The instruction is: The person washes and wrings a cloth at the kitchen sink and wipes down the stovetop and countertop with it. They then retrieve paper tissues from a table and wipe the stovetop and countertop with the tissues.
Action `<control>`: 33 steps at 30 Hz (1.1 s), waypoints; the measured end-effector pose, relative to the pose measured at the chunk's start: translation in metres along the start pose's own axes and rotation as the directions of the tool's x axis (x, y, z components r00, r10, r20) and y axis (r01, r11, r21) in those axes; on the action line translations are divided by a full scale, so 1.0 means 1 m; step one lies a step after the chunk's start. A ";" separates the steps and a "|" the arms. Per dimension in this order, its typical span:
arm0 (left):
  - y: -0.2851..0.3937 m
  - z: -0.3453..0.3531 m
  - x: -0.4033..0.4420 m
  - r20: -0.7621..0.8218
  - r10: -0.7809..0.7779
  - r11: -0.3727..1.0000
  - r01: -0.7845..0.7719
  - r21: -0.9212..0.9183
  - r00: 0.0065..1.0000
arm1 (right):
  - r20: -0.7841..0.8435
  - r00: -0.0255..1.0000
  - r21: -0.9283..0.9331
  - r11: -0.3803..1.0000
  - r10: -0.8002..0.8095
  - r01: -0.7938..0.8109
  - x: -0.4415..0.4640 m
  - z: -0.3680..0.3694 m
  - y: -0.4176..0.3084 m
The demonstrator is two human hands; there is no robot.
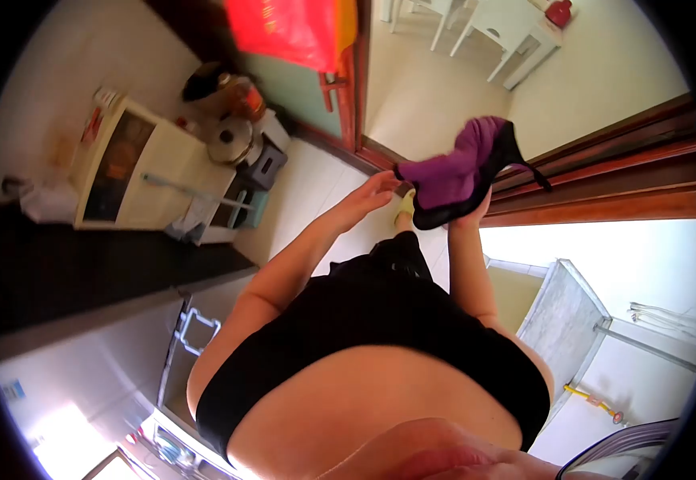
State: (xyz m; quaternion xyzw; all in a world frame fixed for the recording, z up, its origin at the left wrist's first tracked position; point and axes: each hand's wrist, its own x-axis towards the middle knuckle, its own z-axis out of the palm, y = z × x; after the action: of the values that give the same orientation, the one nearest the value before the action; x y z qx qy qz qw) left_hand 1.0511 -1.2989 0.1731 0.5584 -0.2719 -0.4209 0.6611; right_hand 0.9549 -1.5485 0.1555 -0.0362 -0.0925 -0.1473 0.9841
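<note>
A purple cloth piece with black trim and a loose black strap is bunched up in front of me; its exact kind I cannot make out. My right hand grips it from below, with most of the fingers hidden behind the fabric. At the cloth's left end, my left hand has its fingertips at the dark edge and appears to pinch it. Both arms reach forward past my black top.
A doorway with a red-brown wooden frame opens ahead, with a red plastic bag hanging beside it. To the left stand a cream cabinet, a metal pot and a dark counter. White chairs are beyond the doorway.
</note>
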 end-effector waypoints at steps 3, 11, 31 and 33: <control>0.017 0.003 0.106 0.162 -0.046 0.933 0.100 -0.345 0.986 | 0.032 0.999 -0.004 1.000 -0.010 0.010 0.082 0.019 -0.025; 0.087 -0.015 0.327 -0.257 0.113 0.657 -0.266 -0.706 0.960 | 0.004 1.000 -0.114 0.993 0.008 -0.008 0.283 0.054 -0.127; 0.151 -0.149 0.663 0.205 0.082 0.857 0.036 -0.515 0.975 | -0.022 0.894 -0.139 0.887 -0.447 0.440 0.522 -0.025 -0.273; 0.168 -0.152 0.703 -0.021 -0.105 0.941 0.093 -0.327 0.994 | 0.138 0.884 -0.219 0.857 -0.446 0.467 0.559 0.012 -0.287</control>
State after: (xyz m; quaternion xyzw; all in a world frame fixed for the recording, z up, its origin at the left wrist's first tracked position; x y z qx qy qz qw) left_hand 1.5700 -1.8229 0.2229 0.4625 -0.1579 -0.4820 0.7272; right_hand 1.3928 -1.9796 0.2880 -0.1409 -0.1201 -0.3851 0.9041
